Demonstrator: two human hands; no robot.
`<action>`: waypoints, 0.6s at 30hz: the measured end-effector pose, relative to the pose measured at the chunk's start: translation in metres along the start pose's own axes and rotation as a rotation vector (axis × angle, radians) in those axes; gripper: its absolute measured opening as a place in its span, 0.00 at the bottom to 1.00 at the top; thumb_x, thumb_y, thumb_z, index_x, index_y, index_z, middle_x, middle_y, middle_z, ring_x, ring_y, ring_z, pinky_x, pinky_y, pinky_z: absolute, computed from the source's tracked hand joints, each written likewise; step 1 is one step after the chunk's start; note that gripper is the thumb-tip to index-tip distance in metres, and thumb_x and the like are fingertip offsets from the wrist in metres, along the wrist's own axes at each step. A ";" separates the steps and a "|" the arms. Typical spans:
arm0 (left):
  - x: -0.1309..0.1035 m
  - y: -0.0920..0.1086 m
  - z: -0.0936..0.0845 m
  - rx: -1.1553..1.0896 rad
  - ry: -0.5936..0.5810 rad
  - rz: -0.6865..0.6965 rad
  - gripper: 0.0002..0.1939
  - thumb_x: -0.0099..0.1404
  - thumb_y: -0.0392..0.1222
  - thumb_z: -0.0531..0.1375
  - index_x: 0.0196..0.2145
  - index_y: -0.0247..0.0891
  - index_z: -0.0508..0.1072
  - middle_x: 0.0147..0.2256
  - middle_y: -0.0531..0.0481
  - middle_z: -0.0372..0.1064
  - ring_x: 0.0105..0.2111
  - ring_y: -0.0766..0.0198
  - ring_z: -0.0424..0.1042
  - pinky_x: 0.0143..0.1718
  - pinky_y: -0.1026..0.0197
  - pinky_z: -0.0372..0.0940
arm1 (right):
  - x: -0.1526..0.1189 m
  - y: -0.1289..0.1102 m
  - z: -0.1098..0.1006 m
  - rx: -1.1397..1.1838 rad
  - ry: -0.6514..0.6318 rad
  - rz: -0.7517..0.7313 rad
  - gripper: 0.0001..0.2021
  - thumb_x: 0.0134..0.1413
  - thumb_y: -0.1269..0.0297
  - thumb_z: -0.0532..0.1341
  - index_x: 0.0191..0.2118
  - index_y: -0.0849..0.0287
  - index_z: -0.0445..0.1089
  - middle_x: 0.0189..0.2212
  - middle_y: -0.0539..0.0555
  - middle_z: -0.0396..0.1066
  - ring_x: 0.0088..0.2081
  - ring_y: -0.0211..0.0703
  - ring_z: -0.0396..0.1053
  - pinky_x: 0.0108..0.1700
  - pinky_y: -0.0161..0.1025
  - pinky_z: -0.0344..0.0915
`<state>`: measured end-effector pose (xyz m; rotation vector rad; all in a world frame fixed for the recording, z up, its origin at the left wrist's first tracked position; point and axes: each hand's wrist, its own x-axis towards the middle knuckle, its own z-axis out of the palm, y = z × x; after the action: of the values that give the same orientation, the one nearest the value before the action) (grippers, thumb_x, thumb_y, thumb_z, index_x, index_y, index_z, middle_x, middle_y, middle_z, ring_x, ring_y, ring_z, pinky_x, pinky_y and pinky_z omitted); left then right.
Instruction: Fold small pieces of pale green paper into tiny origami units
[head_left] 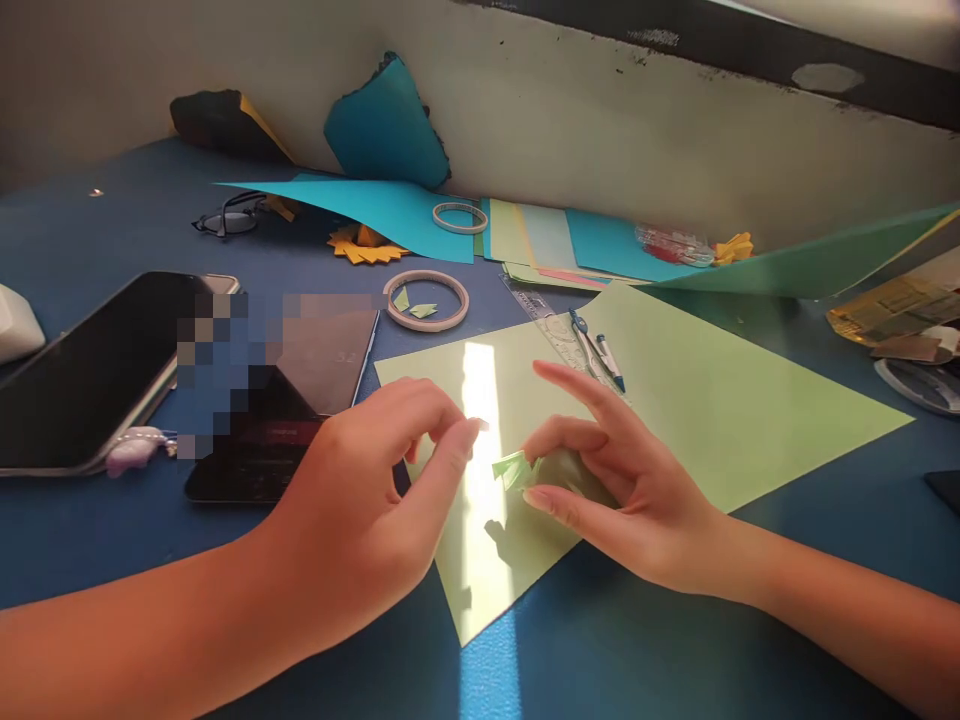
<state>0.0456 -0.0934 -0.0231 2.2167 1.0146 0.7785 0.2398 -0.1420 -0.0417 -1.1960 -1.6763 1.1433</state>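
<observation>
We had a small folded green paper piece (510, 468) over the big light green sheet (675, 400), right by our right hand (534, 472). That grip was partly open: the index finger curled down to touch the piece, the thumb sat apart just below, and we can't tell how firmly the piece was held. Our left hand (474, 428) was at 9 o'clock from it, thumb and index tips pinched together, and we honestly can't tell if anything tiny was between them.

Going round the clock from the folded piece: a pair of compasses (583, 340) at about 1 o'clock, lying over a clear ruler (546, 318). At 11 was a tape roll (428, 325) with green paper scraps (423, 310) inside its ring. Glasses (229, 221) were at 10, way out on the blue tabletop (315, 610), and a dark phone (240, 480) was past our left hand, around 9.
</observation>
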 end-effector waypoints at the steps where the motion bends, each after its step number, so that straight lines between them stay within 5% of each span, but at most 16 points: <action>1: 0.000 0.000 -0.001 -0.021 0.015 -0.024 0.09 0.63 0.37 0.50 0.26 0.38 0.65 0.25 0.54 0.62 0.25 0.68 0.59 0.27 0.63 0.56 | 0.000 0.000 0.001 0.003 -0.003 -0.008 0.34 0.52 0.73 0.57 0.60 0.43 0.41 0.34 0.49 0.66 0.30 0.35 0.62 0.32 0.35 0.62; 4: 0.000 0.000 -0.001 -0.104 -0.056 -0.078 0.07 0.62 0.36 0.50 0.36 0.41 0.66 0.32 0.55 0.66 0.27 0.69 0.62 0.27 0.65 0.57 | -0.001 -0.001 0.002 0.002 -0.016 -0.043 0.34 0.52 0.73 0.57 0.60 0.42 0.41 0.34 0.48 0.65 0.30 0.35 0.62 0.32 0.35 0.62; 8: 0.000 0.001 0.000 -0.091 -0.134 -0.175 0.15 0.64 0.43 0.48 0.22 0.39 0.64 0.18 0.57 0.58 0.19 0.70 0.56 0.20 0.65 0.51 | -0.002 0.000 0.004 0.002 0.002 -0.081 0.35 0.52 0.75 0.57 0.60 0.43 0.41 0.33 0.48 0.65 0.29 0.34 0.61 0.31 0.35 0.62; 13: 0.002 0.007 0.000 -0.200 -0.220 -0.199 0.07 0.62 0.42 0.51 0.38 0.44 0.66 0.34 0.55 0.67 0.28 0.67 0.62 0.27 0.64 0.57 | -0.001 0.000 0.005 0.049 0.001 -0.108 0.35 0.51 0.76 0.57 0.60 0.45 0.41 0.33 0.49 0.66 0.28 0.34 0.61 0.30 0.34 0.62; 18: 0.006 0.009 -0.002 -0.153 -0.370 -0.261 0.07 0.61 0.46 0.52 0.30 0.41 0.65 0.27 0.55 0.62 0.25 0.68 0.57 0.25 0.64 0.55 | 0.001 -0.002 0.005 0.040 0.013 -0.135 0.34 0.51 0.76 0.57 0.60 0.46 0.42 0.33 0.49 0.67 0.31 0.36 0.65 0.32 0.35 0.65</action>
<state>0.0515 -0.0935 -0.0135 1.9505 0.9931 0.3032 0.2346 -0.1425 -0.0416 -1.0470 -1.6890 1.0792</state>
